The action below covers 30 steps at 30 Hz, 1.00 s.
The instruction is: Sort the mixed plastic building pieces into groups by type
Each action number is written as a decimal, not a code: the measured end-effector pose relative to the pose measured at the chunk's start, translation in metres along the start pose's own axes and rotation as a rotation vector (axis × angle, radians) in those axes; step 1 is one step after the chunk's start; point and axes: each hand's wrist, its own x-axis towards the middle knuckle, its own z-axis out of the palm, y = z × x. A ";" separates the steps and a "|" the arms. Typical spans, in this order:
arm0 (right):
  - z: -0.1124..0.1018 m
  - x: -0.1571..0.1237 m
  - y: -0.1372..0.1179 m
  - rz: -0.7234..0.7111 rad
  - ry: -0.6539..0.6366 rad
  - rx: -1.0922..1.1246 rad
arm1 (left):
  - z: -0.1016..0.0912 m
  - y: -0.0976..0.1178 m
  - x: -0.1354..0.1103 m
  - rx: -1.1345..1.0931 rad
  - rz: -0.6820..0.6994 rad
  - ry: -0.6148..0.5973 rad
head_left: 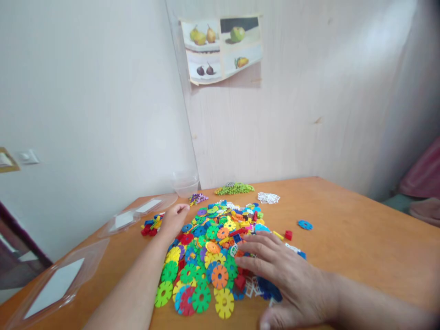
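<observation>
A mixed pile of slotted flower-shaped discs and toy bricks [213, 247] lies between the fingers of the left hand [174, 221] and the right hand [295, 279]; the left fingers curl inward, whether around a piece I cannot tell; the right fingers stretch over the pile's right side, thumb well apart; sifting probably goes best by fanning the pile thinly, away from the small brick heap [151, 224] just left of the left fingers; white labels [55, 288] further left show no readable writing.
</observation>
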 end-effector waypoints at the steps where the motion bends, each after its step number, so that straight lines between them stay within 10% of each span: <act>1: 0.003 0.000 0.000 -0.012 -0.018 -0.011 | 0.002 -0.001 0.000 0.004 0.004 -0.010; 30: 0.048 0.083 0.052 0.240 0.113 -0.221 | 0.023 -0.014 -0.008 -0.078 -0.013 -0.176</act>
